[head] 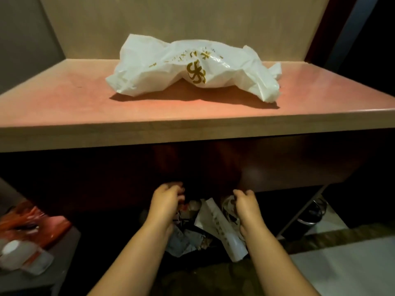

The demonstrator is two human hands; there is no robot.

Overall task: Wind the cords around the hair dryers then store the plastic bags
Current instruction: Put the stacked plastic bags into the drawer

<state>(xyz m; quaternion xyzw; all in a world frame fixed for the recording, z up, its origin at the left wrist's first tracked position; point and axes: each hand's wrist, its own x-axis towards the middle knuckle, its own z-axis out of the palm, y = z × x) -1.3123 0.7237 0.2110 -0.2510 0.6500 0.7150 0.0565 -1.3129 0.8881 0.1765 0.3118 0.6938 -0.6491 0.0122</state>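
While crumpled, white bag (pixel 192 67), long axis left-right.

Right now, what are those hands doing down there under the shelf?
A person reaches under the wooden shelf with both hands. The left hand and the right hand are curled into a dark pile of crumpled plastic bags, seemingly gripping them. Another white plastic bag with gold print lies crumpled on top of the shelf. No hair dryer shows.
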